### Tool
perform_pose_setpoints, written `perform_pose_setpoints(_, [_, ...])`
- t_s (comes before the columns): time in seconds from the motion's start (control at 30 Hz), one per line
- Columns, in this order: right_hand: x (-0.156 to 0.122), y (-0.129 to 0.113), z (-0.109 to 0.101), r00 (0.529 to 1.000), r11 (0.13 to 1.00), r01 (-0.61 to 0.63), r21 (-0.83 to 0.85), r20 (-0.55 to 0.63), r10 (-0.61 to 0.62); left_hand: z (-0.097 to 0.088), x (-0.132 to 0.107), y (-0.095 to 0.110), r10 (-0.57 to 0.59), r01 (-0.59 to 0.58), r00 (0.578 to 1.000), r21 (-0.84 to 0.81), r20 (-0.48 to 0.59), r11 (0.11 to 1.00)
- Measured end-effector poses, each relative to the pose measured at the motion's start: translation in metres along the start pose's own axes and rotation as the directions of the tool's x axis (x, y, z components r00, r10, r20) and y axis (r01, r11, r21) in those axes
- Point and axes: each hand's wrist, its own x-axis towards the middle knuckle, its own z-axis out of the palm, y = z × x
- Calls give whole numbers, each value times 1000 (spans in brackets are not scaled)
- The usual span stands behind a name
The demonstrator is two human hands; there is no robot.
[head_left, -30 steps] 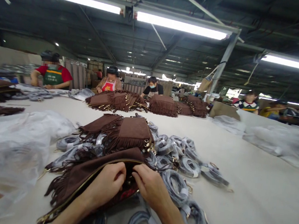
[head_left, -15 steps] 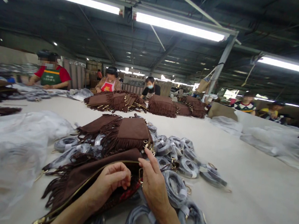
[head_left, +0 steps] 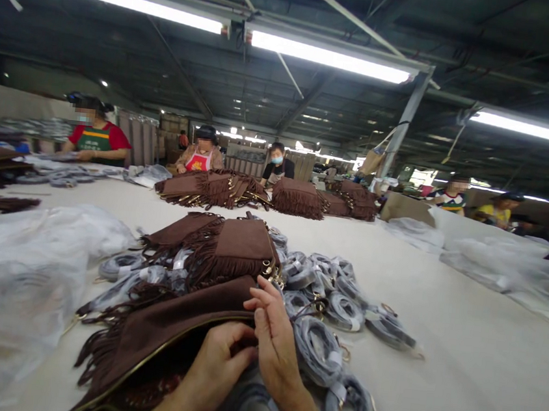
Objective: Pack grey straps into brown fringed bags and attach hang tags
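Note:
A brown fringed suede bag (head_left: pixel 163 331) lies open-mouthed on the table in front of me, its gold zipper edge facing me. My left hand (head_left: pixel 217 373) is curled at the bag's mouth, fingers closed on the opening near the zipper end. My right hand (head_left: pixel 272 342) sits beside it, fingers bent and pinching at the bag's right corner, where gold hardware shows. Another brown fringed bag (head_left: pixel 235 247) rests just beyond, on a heap of coiled grey straps (head_left: pixel 328 302).
Clear plastic bags (head_left: pixel 18 263) pile at the left. More fringed bags (head_left: pixel 256 192) are stacked across the table, where several other people work. White plastic sheets (head_left: pixel 485 254) lie at the far right. Bare tabletop (head_left: pixel 473 370) stretches to my right.
My left hand has slid forward into the bag's mouth. My right hand's raised finger has come down and both hands now meet at the bag's right corner.

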Motion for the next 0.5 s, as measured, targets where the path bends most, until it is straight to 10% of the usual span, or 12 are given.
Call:
perform_pose_setpoints(0.17, [1, -4, -1, 999, 999, -18, 46, 35, 16, 1, -1, -2, 0, 1, 1000, 32, -25, 999])
perform_pose_setpoints(0.37, [17, 2, -23, 927, 879, -306, 366, -96, 362, -1, 6, -11, -168, 154, 982, -146, -87, 977])
perform_pose_setpoints(0.5, [27, -4, -34, 875, 764, -467, 446, 108, 472, -6, 4, -13, -151, 138, 985, -151, -84, 979])
